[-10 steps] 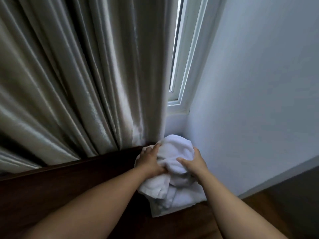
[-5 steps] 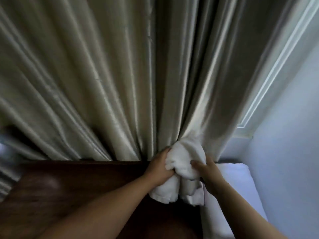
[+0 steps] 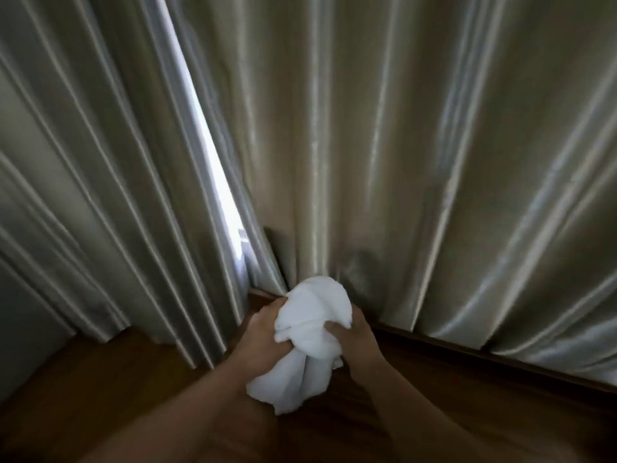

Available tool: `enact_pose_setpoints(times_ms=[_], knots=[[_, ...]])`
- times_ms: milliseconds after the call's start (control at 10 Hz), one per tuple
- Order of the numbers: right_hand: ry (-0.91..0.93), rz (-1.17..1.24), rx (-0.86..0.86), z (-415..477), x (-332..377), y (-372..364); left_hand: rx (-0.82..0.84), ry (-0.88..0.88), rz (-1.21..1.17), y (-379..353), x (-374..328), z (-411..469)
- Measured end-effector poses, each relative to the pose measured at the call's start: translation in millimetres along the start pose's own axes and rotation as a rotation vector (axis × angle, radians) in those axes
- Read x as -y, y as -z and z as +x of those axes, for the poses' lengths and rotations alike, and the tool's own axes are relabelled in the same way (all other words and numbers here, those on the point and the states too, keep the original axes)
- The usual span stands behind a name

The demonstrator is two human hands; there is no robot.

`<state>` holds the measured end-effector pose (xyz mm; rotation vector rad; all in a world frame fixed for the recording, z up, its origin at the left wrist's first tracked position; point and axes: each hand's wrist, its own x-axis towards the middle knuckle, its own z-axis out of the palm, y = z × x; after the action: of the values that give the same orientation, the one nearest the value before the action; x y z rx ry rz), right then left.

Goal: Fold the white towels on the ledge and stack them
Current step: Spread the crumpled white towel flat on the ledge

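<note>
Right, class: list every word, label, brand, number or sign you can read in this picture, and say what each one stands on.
None: no readable text anywhere in this view.
White towel, bunched in the left hand and right hand: no tag or label shows.
Curtain: plain fabric, no print.
Wooden ledge: bare wood, no marks.

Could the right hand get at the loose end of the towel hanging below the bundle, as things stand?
Probably not yet: the right hand is gripping the bunched white towel, as is the left hand. The hanging end is otherwise unobstructed.
</note>
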<state>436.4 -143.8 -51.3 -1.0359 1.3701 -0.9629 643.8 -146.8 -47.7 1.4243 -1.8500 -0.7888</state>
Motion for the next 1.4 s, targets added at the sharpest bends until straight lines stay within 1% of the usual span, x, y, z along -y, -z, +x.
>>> enact_pose_setpoints(times_ms=[100,200,300,400,500,600,700,800,900,1000,1100,1200,1300,1400], knots=[[-0.003,-0.086,-0.01,21.2,5.8,-58.6,-0.018,0.03,0.057,36.3,52.4,8.9],[0.024,-0.169,-0.027,39.4,-8.0,-87.4,0.049,0.129,0.128,31.9,108.4,17.9],[-0.044,-0.273,0.005,50.5,-27.1,-95.8,0.299,0.201,0.322,6.7,151.9,16.8],[-0.125,-0.384,0.048,73.0,-63.1,-85.3,0.475,0.322,0.461,-15.3,170.2,16.1],[-0.089,-0.51,0.041,84.4,-92.6,-74.6,0.427,0.27,0.517,-21.8,170.1,14.3],[-0.044,-0.665,-0.038,68.0,-80.9,-76.7,0.185,0.224,0.579,-20.3,165.2,10.6],[0.005,-0.771,-0.083,66.0,-83.8,-75.4,0.123,0.15,0.553,-16.7,161.3,10.8],[0.061,-0.891,-0.078,62.9,-70.6,-75.3,0.082,0.077,0.491,-4.5,148.1,17.0],[0.177,-1.017,-0.085,57.5,-48.7,-67.6,-0.025,-0.032,0.471,15.9,118.3,21.5],[0.277,-0.932,-0.176,43.9,-7.8,-61.2,-0.124,-0.075,0.385,46.4,77.4,29.6],[0.376,-0.722,-0.268,19.6,42.5,-49.4,-0.225,-0.1,0.264,83.9,34.0,39.7],[0.435,-0.575,-0.388,-10.9,89.6,-25.5,-0.285,-0.156,0.222,111.4,-12.2,44.6],[0.437,-0.54,-0.51,-38.7,119.2,12.1,-0.235,-0.171,0.208,110.4,-54.0,48.4],[0.401,-0.57,-0.548,-63.9,128.2,56.6,-0.106,-0.152,0.244,81.6,-89.6,43.7]])
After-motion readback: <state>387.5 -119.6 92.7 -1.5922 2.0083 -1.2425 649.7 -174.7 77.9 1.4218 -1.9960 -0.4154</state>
